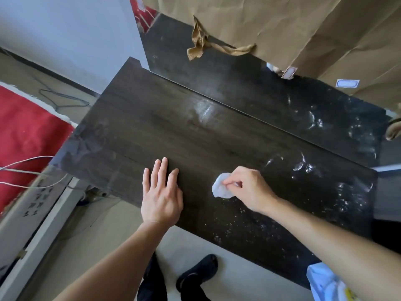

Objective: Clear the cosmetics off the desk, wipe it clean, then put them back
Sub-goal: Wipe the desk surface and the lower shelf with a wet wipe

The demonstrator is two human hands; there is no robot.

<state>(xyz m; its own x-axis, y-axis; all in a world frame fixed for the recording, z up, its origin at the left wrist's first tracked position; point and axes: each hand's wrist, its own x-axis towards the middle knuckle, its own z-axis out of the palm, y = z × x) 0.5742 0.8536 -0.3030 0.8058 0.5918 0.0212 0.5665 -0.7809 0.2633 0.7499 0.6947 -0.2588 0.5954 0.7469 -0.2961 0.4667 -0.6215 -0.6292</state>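
Note:
The dark wood desk [152,127] carries no cosmetics. White powder specks and ring marks [308,166] cover its right half and near edge; the left half looks mostly free of them. My right hand [249,187] presses a crumpled white tissue [221,185] on the desktop near the middle, fingers pinched around it. My left hand [161,192] lies flat, palm down with fingers spread, on the desk's near edge to the left of the tissue.
A mirror [249,88] partly covered with brown paper [282,25] stands along the back of the desk. A light blue plastic packet [325,283] lies at the near right corner. A red blanket [26,127] and white cables [23,170] are at left. My dark shoe [199,272] is below.

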